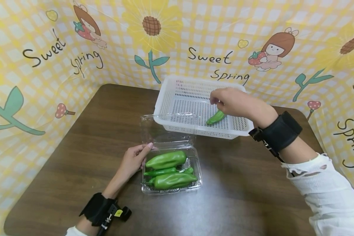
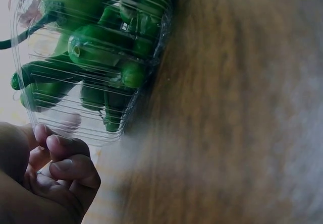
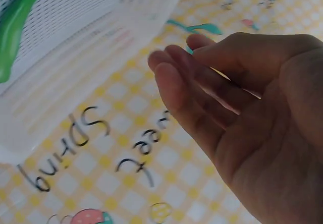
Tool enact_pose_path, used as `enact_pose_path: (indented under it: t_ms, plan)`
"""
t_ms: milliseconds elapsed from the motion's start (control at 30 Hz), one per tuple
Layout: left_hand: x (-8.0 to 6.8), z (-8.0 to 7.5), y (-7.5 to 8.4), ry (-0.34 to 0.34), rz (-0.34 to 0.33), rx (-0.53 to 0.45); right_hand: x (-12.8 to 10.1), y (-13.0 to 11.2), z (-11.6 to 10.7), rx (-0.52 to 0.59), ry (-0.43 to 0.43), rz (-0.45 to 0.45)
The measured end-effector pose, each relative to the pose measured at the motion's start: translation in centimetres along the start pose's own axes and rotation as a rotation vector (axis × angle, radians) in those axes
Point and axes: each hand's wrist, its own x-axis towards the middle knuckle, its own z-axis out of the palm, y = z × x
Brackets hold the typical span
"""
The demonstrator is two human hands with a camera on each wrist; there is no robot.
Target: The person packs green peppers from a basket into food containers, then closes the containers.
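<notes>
My left hand (image 1: 132,160) grips the left rim of a clear plastic clamshell container (image 1: 199,170), thumb on top at the back corner. Several green peppers (image 1: 166,160) lie inside it, and the left wrist view shows them stacked behind the ribbed wall. Its transparent lid (image 1: 148,129) stands raised against the front of a white basket (image 1: 168,95). Over that basket hovers my right hand (image 1: 233,102), fingers loosely bent and holding nothing in the right wrist view. Beneath it one green pepper (image 1: 215,118) lies on the basket's perforated floor, apart from the fingers.
Both containers stand on a dark wooden table (image 1: 106,114), the basket near the back edge. A yellow checked cloth (image 1: 112,19) with printed flowers and lettering hangs around the back and sides. Black camera straps (image 1: 283,134) wrap both wrists.
</notes>
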Motion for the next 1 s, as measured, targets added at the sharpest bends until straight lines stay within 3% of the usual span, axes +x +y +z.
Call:
enact_pose_path:
  t_ms: [367,733,1000]
  plan:
    - [0.0,-0.3,0.1,-0.004,0.016,-0.003,3.4,3.3,0.6,-0.042,-0.205,0.209]
    - [0.0,-0.3,-0.1,0.004,0.004,0.009,5.5,5.8,2.9,-0.071,-0.362,0.32]
    - [0.0,-0.3,-0.1,0.0,0.008,0.019,5.6,7.1,5.6,-0.165,-0.457,0.361]
